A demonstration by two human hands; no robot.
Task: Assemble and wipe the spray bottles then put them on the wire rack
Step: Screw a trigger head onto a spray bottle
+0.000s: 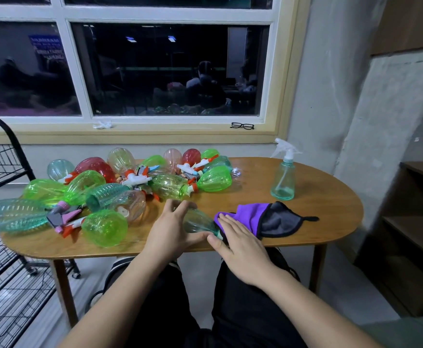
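Left hand (170, 228) wraps spread fingers round a teal bottle (197, 223); right hand (240, 241), fingers straight, presses purple cloth (252, 213) against the bottle's neck.

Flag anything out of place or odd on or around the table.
A pair of black glasses lies on the window sill, unrelated to the job. The bottles lie heaped on their sides with loose trigger heads; only one clear bottle stands upright.

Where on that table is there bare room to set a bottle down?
Bare wood between the upright spray bottle and the purple cloth, and round the table's right end. The left half is crowded with loose bottles.
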